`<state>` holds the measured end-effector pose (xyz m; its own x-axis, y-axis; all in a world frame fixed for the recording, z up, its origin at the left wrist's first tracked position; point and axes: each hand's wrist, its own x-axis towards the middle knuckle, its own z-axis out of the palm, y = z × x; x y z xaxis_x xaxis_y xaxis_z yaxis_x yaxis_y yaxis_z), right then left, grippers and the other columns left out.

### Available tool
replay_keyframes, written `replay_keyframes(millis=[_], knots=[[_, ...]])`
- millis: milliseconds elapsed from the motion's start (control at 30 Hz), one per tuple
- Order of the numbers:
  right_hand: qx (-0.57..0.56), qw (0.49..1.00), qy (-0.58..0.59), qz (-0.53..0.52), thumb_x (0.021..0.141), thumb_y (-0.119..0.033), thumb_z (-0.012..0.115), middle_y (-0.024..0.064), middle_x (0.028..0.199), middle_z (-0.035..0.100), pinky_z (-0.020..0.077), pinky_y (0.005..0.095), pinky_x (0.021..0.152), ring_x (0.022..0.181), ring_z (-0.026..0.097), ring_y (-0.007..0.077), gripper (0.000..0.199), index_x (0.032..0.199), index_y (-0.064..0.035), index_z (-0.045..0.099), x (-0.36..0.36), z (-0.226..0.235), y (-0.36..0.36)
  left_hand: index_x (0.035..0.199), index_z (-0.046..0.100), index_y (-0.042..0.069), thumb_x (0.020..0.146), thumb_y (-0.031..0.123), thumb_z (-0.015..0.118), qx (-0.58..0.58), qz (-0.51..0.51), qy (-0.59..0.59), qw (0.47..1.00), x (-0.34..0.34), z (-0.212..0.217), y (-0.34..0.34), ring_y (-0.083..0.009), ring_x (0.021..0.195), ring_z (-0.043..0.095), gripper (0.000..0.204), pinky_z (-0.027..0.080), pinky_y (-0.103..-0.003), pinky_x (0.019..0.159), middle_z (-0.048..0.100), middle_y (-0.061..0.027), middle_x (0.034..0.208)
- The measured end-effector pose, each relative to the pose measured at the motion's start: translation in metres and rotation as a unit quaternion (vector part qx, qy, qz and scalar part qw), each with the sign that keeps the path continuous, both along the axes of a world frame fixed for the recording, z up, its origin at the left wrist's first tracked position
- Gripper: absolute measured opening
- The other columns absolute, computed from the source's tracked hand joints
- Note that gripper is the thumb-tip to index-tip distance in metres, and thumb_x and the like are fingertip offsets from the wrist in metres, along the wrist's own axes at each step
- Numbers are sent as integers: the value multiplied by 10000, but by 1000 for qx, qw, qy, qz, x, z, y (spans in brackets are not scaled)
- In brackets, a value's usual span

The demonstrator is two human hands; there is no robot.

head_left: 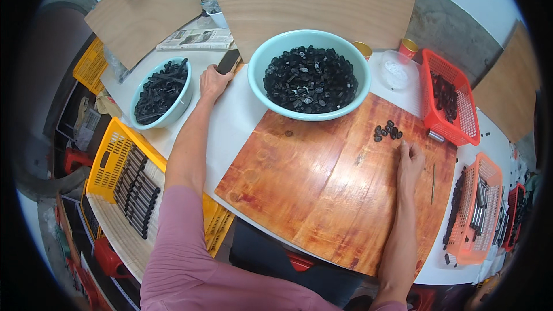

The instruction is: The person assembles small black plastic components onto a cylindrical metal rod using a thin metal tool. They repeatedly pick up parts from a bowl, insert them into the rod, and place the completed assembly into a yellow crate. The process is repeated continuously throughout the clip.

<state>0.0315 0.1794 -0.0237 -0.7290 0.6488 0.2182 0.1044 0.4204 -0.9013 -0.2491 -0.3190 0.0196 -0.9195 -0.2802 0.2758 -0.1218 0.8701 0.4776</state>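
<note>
At the far left of the table, my left hand (213, 83) has its fingers round the near end of a dark, flat, rectangular thing that looks like a phone (228, 62). My right hand (410, 162) rests on the reddish-brown wooden board (299, 190), its fingers curled together and its tips just short of a small cluster of black oval pieces (387, 131). Whether anything lies between those fingertips is hidden. A light-blue basin (309, 117) heaped with small black oval parts (311, 78) stands at the board's far edge. A thin stick (434, 184) lies right of my right hand.
Left of my left arm are a smaller blue basin (180, 103) of black parts and a yellow crate (106, 161) with rows of dark rods (137, 187). On the right stand a red basket (461, 129), a clear round tub (396, 72) and an orange basket (469, 247) with metal tubes.
</note>
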Motion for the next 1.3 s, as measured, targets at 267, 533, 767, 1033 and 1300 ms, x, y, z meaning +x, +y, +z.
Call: replay_keyframes(millis=[267,533,767,1033,1300], knots=[[-49,999,20,9,989,-208,642,-33,654,484,314,251,509,595,411,46,339,710,-40,550,-3,-2,-3,1182,654,-79,688,358,749,-30,-11,20,999,-28,-16,4,-396,1068,668,666,519,-437,969,697,-283,1091],[-113,993,26,18,1008,-237,626,-51,648,484,306,232,473,557,412,37,314,741,-81,570,10,5,-3,1275,640,-41,694,466,723,61,53,-72,994,-24,9,17,-394,1184,637,775,486,-428,1016,670,-293,1211],[-15,999,32,-26,894,-303,649,53,670,519,389,400,615,661,452,172,354,730,2,578,-12,-8,-17,1083,719,5,923,538,643,249,141,-94,954,19,28,-38,-211,794,575,562,482,-414,761,638,-83,853],[174,983,47,-20,837,-183,593,220,735,628,478,480,648,696,634,325,195,777,-7,651,-26,-46,-4,1555,333,13,1026,191,544,202,-320,68,923,114,13,-151,-257,1314,514,597,393,-377,1122,496,-161,1459],[-76,981,165,-67,756,-205,681,204,820,694,532,451,706,818,694,327,203,821,-13,685,9,9,1,1550,341,20,1031,231,537,349,-381,-50,855,242,94,50,-250,1315,513,594,395,-370,1120,501,-151,1451]])
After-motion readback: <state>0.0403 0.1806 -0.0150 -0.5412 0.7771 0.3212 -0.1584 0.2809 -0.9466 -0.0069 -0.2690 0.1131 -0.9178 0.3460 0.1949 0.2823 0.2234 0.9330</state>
